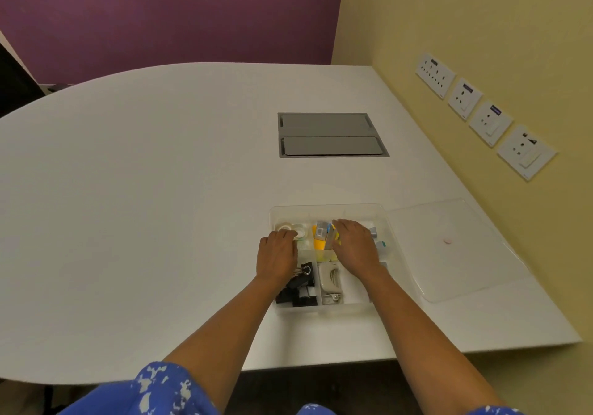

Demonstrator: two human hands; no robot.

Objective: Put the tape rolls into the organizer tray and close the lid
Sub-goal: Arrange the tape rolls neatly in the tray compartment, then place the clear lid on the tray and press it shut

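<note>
A clear organizer tray (327, 211) stands on the white table near its front right. Two tape rolls lie in its far left compartment: a beige roll (284, 227) and a whitish-green roll (301, 231). My left hand (277, 255) rests over that compartment, its fingertips touching the beige roll. My right hand (356, 244) lies palm down over the middle compartments, its fingers on yellow and blue stationery (322, 233). The clear lid (455, 247) lies flat on the table to the right of the tray.
Black binder clips (300, 289) and a white stapler-like item (330, 278) fill the tray's near compartments. A grey cable hatch (330, 135) is set into the table behind the tray. Wall sockets (481, 116) line the yellow wall at right.
</note>
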